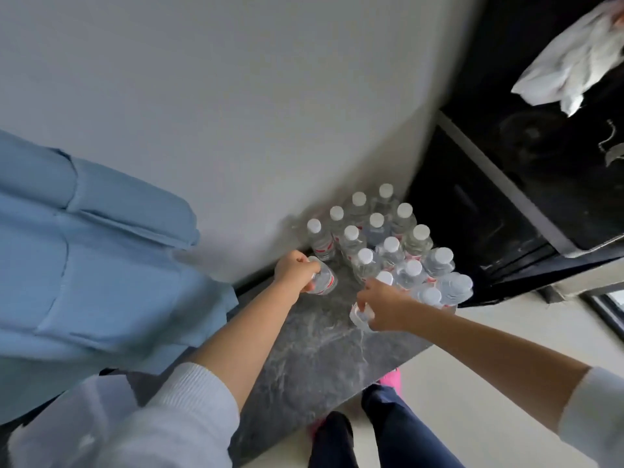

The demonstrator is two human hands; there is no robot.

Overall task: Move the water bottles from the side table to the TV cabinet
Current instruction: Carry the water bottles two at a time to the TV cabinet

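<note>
the left hand grips one bottle by its top; the right hand curls round another bottle. best to lift both straight up, clear of the cluster of bottles just beyond the knuckles. small clear plastic bottles, white caps, red labels, on the grey marbled table beneath both wrists.

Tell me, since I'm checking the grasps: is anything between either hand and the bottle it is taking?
Nothing visible. The left hand already grips one water bottle near the wall, and the right hand grips another bottle at the front of the cluster of bottles on the grey marble-patterned top.
</note>
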